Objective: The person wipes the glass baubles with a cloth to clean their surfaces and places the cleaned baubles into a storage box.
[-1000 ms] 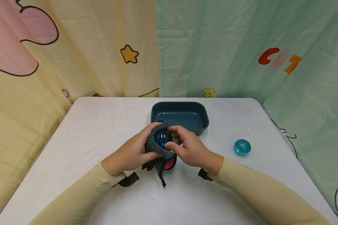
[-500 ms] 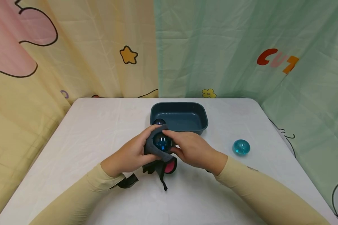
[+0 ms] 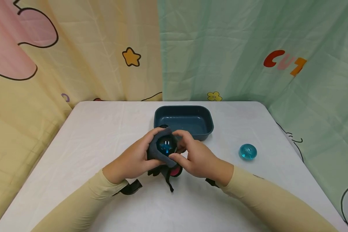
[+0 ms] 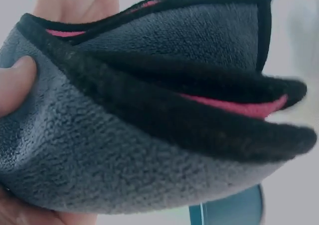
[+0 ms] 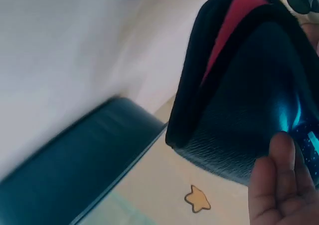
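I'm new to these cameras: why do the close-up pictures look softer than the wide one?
Head view: even light, sharp, with small glints on the ball in the cloth. Left wrist view: the cloth fills the frame, too near to focus, background washed out. Right wrist view: tilted, the tray smeared and dim.

A white worktop [image 3: 90, 145] carries a dark teal tray [image 3: 183, 120] near its far middle; a small dark ball [image 3: 163, 126] lies at the tray's front left corner. A clear blue ball [image 3: 247, 152] rests on the worktop, right of the tray and well apart from it. Behind hang a yellow curtain [image 3: 75, 48] with a star [image 3: 131, 57] and a green curtain [image 3: 235, 42] with coloured letters [image 3: 284, 62].
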Available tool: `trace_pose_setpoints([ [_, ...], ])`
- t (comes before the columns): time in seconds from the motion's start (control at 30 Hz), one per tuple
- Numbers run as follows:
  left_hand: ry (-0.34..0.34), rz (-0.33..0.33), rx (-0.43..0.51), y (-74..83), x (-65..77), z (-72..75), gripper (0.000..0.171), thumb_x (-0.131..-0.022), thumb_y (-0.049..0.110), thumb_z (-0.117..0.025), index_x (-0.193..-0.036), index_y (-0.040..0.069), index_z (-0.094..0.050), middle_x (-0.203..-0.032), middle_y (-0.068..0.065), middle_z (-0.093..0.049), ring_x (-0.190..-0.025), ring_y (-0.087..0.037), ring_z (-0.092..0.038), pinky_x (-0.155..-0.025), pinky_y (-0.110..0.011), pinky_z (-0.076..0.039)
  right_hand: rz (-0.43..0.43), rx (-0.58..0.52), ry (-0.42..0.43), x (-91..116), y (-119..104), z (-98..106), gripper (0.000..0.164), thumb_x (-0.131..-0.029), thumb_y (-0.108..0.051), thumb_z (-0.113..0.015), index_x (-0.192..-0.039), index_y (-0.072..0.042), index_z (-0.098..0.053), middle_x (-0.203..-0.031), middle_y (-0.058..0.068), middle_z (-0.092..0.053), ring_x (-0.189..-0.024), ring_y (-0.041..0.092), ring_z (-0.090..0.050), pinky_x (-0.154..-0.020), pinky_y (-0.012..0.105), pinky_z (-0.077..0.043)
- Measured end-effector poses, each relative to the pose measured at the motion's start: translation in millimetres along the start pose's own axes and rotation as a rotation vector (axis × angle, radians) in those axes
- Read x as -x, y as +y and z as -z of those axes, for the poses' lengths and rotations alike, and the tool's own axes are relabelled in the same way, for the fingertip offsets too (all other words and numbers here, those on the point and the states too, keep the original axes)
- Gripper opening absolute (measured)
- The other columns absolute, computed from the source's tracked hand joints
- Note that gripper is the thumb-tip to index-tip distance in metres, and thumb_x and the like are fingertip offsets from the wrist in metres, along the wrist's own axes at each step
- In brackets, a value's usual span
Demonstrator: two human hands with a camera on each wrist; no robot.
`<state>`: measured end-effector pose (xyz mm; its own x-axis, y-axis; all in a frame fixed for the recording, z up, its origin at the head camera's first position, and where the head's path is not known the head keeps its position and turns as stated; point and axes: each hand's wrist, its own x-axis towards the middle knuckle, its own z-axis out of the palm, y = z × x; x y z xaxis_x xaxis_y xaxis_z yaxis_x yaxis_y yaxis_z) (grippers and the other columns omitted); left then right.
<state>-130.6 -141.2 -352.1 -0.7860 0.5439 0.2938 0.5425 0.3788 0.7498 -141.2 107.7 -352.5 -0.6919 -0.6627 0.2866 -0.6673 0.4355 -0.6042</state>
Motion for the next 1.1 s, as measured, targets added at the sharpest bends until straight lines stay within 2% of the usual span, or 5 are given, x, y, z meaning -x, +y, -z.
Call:
trace_pose_setpoints([
  [0.13,0.0,-0.003,0.012,-1.1,0.6,1.5,0.086,-0.09,0.006,-0.083,-0.159,0.017,-0.034,-0.152,-0.004,-0.056,-0.131,-0.018,-0.06,-0.111,-0.037,-0.051,0.09,0.242,-0.005,-0.7,-0.4,1.4,0.065,-0.099,-0.017,-0.075,-0.151,-0.002,-0.039,-0.115,0.007,-0.076,-0.099,0.017,-0.074,-0.088,0.032,-0.062],
  [0.33,-0.01,0.026,-0.023,1.0,0.8,-1.6,0.086,-0.091,0.01,-0.083,-0.16,0.017,-0.032,-0.154,-0.004,-0.054,-0.134,-0.018,-0.059,-0.111,-0.042,-0.052,0.135,0.454,0.024,-2.1,2.4,2.0,0.062,-0.096,-0.024,-0.08,-0.145,0.0,-0.05,-0.095,0.003,-0.075,-0.083,0.015,-0.07,-0.077,0.03,-0.06],
  [0.63,-0.025,0.046,-0.049,3.5,1.2,-3.5,0.086,-0.091,0.013,-0.084,-0.159,0.019,-0.033,-0.15,-0.006,-0.057,-0.129,-0.02,-0.061,-0.108,-0.046,-0.054,-0.188,-0.211,-0.123,-1.1,3.8,3.6,0.043,-0.111,-0.023,-0.055,-0.144,0.004,-0.05,-0.101,0.004,-0.078,-0.081,0.011,-0.068,-0.073,0.026,-0.056],
  [1.0,-0.011,0.01,0.035,0.2,1.0,-1.5,0.085,-0.092,0.008,-0.082,-0.16,0.018,-0.032,-0.154,-0.005,-0.054,-0.133,-0.019,-0.06,-0.112,-0.037,-0.051,0.166,0.355,0.011,-0.4,4.4,2.6,0.066,-0.097,-0.018,-0.078,-0.151,-0.002,-0.044,-0.123,0.009,-0.075,-0.106,0.019,-0.073,-0.095,0.036,-0.06],
  [1.1,-0.021,0.019,0.023,2.4,0.9,-2.8,0.085,-0.093,0.009,-0.081,-0.161,0.017,-0.031,-0.155,-0.006,-0.053,-0.134,-0.02,-0.06,-0.111,-0.04,-0.052,0.133,0.329,0.008,-0.1,5.3,3.7,0.065,-0.097,-0.02,-0.079,-0.149,0.0,-0.046,-0.113,0.007,-0.077,-0.097,0.016,-0.074,-0.088,0.032,-0.061],
])
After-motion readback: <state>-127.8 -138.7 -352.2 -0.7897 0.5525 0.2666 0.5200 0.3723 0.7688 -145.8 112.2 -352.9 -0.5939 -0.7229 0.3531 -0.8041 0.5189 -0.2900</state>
